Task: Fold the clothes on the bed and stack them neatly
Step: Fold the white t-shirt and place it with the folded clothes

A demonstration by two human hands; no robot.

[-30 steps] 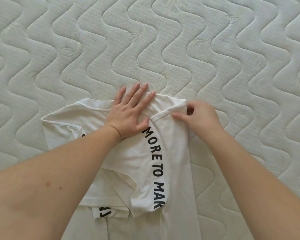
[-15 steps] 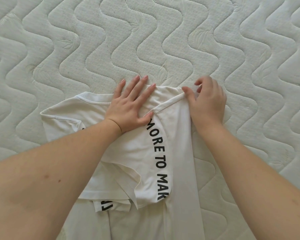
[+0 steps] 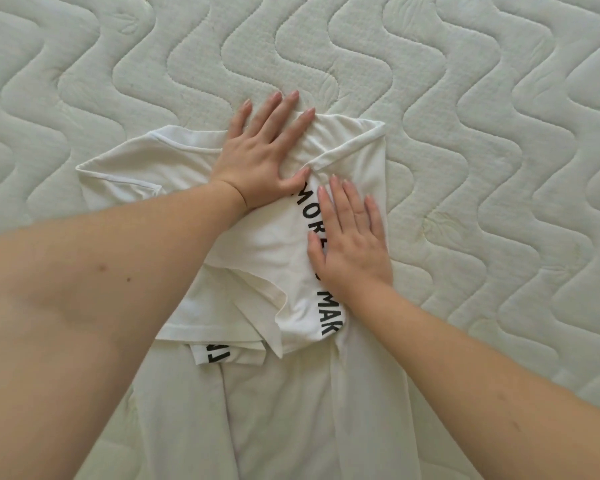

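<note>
Your flat, released left hand (image 3: 257,157) and right hand (image 3: 352,244) are pressing the white printed cotton T-shirt (image 3: 278,247), probably stretching lengthwise toward you.

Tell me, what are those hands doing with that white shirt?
A person is folding a white T-shirt with black letters on a quilted mattress. The left hand presses flat near the collar, and the right hand lies flat on the folded-over side, smoothing it across the letters. The shirt is only partly folded: one sleeve sticks out on the left and the bottom part hangs loose toward the person. No stack of clothes is in view.
</note>
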